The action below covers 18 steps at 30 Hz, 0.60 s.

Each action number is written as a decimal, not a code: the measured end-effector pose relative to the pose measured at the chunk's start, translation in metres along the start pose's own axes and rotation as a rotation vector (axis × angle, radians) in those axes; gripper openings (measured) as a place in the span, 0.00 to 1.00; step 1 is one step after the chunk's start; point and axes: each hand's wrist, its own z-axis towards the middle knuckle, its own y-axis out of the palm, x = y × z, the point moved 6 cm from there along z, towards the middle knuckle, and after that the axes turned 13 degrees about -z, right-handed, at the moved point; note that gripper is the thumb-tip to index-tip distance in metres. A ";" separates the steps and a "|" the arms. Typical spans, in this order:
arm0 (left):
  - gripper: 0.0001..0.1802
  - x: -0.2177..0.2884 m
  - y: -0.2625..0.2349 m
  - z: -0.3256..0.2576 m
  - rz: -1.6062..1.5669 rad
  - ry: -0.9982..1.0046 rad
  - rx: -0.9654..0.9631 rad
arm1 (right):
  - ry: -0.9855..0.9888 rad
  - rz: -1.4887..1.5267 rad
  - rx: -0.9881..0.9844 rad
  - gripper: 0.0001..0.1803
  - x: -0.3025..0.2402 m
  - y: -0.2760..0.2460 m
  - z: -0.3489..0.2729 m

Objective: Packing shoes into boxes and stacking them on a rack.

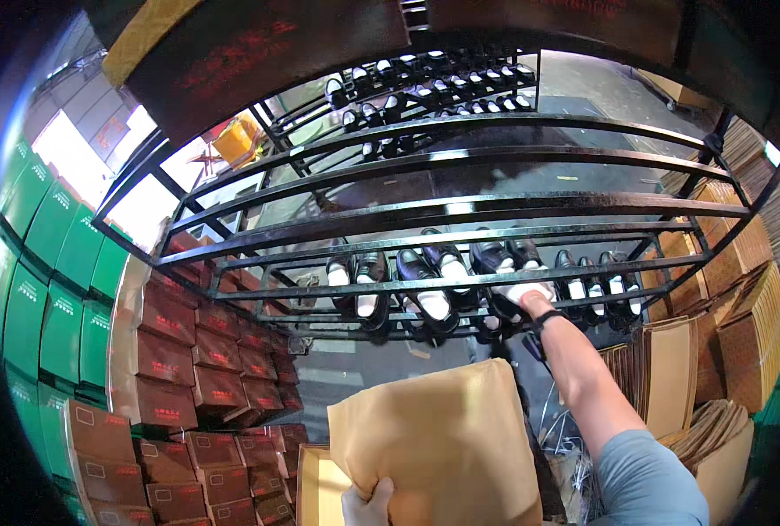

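Observation:
At the lower middle my left hand pinches the near left part of a brown paper sheet, thumb on top. The sheet partly covers an open cardboard box, whose pale inside shows at the left. My right arm stretches forward to a black metal rack, and my right hand, which looks pale and gloved, is at a pair of black shoes on its lower shelf. Its fingers are hard to make out against the shoes. More black shoes with white insides stand in pairs on both sides.
Black bars of the rack cross above the shoes. Brown shoe boxes and green boxes are stacked at left. Flattened cardboard leans at right, near a tangle of pale strips. Another shoe rack stands behind.

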 end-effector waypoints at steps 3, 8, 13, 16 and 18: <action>0.16 -0.016 -0.001 0.011 -0.141 -0.123 0.072 | 0.018 -0.158 0.020 0.50 0.076 0.028 -0.046; 0.17 -0.032 -0.018 0.031 -0.445 -0.033 0.086 | -0.128 0.674 -0.097 0.30 0.177 -0.005 -0.238; 0.20 0.000 -0.001 0.029 -0.346 -0.031 -0.062 | -0.231 0.827 -0.069 0.24 0.211 -0.102 -0.397; 0.20 0.010 -0.001 0.018 -0.204 0.014 -0.067 | -0.329 0.493 0.028 0.31 0.173 -0.147 -0.464; 0.19 0.013 0.001 0.005 -0.221 0.051 -0.090 | -0.534 0.464 0.047 0.30 0.157 -0.138 -0.483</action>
